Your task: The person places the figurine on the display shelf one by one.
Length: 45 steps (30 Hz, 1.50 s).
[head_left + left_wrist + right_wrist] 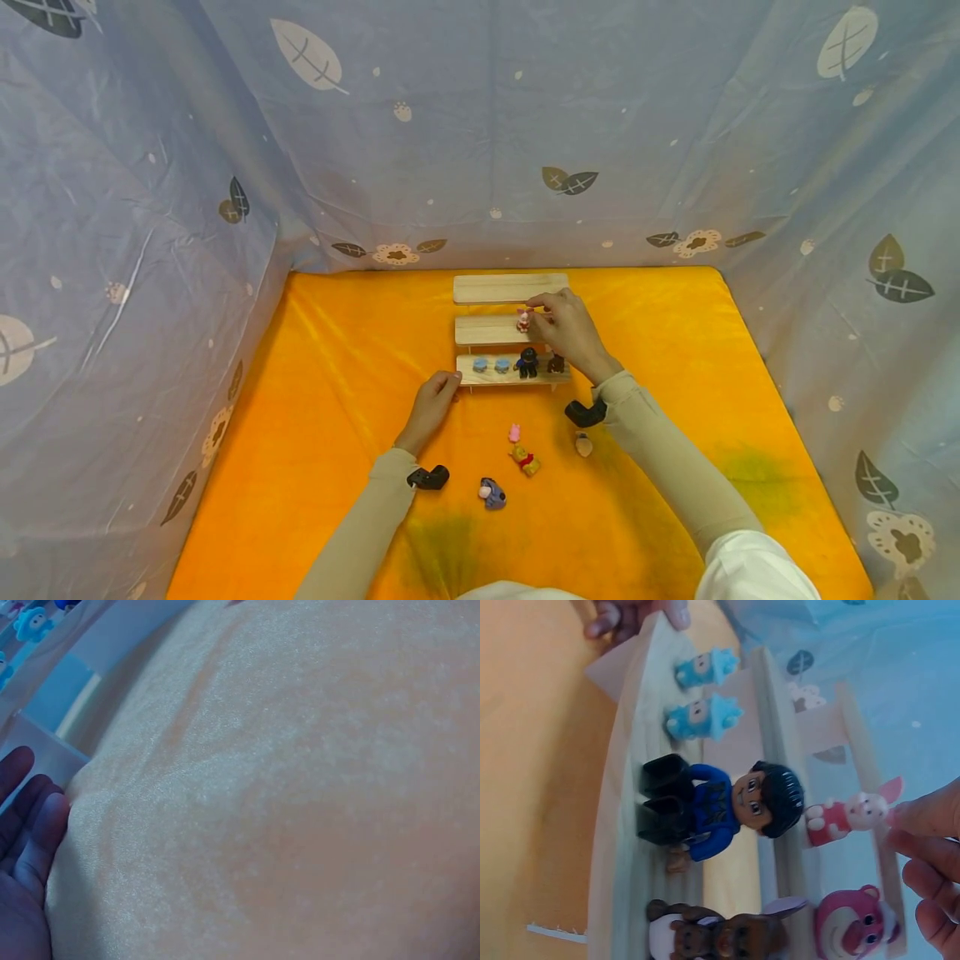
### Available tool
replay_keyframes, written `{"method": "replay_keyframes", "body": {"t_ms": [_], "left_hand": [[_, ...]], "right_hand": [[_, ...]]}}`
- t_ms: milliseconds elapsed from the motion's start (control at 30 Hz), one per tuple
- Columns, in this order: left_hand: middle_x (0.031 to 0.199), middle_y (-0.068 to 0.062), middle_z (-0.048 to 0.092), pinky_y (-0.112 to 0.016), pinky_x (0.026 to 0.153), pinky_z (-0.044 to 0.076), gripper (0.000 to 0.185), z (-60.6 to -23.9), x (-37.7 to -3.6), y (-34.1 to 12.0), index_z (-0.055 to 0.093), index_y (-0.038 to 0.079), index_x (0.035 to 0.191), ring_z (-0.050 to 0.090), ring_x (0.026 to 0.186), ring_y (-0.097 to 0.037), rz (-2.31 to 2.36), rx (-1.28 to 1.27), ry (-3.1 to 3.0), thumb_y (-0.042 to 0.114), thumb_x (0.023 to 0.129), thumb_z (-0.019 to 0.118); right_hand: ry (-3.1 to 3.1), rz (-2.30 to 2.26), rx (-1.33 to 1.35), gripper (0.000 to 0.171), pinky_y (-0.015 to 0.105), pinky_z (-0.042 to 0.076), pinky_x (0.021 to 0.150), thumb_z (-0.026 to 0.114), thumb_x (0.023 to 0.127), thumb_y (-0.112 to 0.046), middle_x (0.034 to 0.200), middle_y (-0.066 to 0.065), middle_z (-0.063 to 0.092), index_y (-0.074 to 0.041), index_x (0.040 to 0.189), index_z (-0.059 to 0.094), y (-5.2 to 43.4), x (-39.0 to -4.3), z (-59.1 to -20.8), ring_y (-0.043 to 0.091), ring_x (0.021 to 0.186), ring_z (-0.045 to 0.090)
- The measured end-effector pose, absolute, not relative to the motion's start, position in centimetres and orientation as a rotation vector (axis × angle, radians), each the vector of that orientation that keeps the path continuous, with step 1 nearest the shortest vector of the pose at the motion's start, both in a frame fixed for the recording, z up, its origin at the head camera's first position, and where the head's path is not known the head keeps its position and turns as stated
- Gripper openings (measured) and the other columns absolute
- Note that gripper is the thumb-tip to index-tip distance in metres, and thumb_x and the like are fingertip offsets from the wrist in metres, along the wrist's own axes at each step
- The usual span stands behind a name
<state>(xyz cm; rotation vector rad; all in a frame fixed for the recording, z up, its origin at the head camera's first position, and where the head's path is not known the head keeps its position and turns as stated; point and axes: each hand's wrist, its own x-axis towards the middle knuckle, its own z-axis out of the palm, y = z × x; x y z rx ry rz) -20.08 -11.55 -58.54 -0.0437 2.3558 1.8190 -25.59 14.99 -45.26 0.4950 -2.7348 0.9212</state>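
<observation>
Up top, right hand [567, 327], pink figure [522, 319]

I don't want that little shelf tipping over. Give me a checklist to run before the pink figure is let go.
1. Left hand steadies the wooden stepped shelf at its lower left corner: ok, fingertips touch the edge.
2. Right hand has a grip on the pink piglet figure: ok, fingertips hold its head end.
3. Piglet figure fully seated on the middle step: cannot tell.
4. Free room on the middle step to the left of it: ok, bare wood shows in the head view.
5. Bottom step figures stand upright: ok for the dark-haired figure and two blue figures.
6. Pink bear beside the piglet clear of the fingers: cannot tell.
</observation>
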Motion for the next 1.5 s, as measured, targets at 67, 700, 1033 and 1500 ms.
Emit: {"method": "replay_keyframes", "body": {"t_ms": [67,700,1033,1500], "left_hand": [[0.088,-0.008,0.062,-0.032,0.079,0.044,0.038,-58.6,-20.1,-11.6,0.067,0.008,0.107,0.055,0.080,-0.019,1.812,-0.038,2.364,0.044,0.105,0.054],[0.092,-0.017,0.063,-0.032,0.077,0.041,0.041,-58.8,-20.1,-11.5,0.066,0.003,0.103,0.052,0.078,-0.019,1.810,-0.038,2.387,0.042,0.105,0.055],[0.093,-0.018,0.063,-0.031,0.077,0.041,0.042,-58.9,-20.2,-11.5,0.066,0.002,0.104,0.053,0.079,-0.019,1.806,-0.041,2.386,0.042,0.105,0.054],[0.093,-0.010,0.063,-0.031,0.081,0.046,0.038,-58.8,-20.2,-11.4,0.068,0.008,0.108,0.056,0.083,-0.019,1.798,-0.052,2.378,0.043,0.105,0.054]], "right_hand": [[-2.720,0.908,0.509,0.023,0.041,0.048,0.076,0.068,0.099,-0.016,0.108,0.014,0.072,-0.008,0.119,0.072,15.0,-25.4,-45.0,0.027,0.092,0.054],[-2.628,1.511,0.496,0.021,0.028,0.045,0.055,0.060,0.104,-0.022,0.097,0.007,0.069,-0.017,0.120,0.072,15.1,-21.6,-41.4,0.023,0.071,0.056],[-2.637,1.598,0.580,0.019,0.028,0.048,0.064,0.060,0.103,-0.019,0.117,0.006,0.072,-0.017,0.118,0.072,14.9,-19.4,-41.3,0.025,0.080,0.058],[-2.688,1.587,0.663,0.016,0.025,0.049,0.064,0.062,0.102,-0.018,0.101,0.003,0.073,-0.017,0.114,0.073,14.5,-17.6,-43.5,0.021,0.074,0.059]]}}
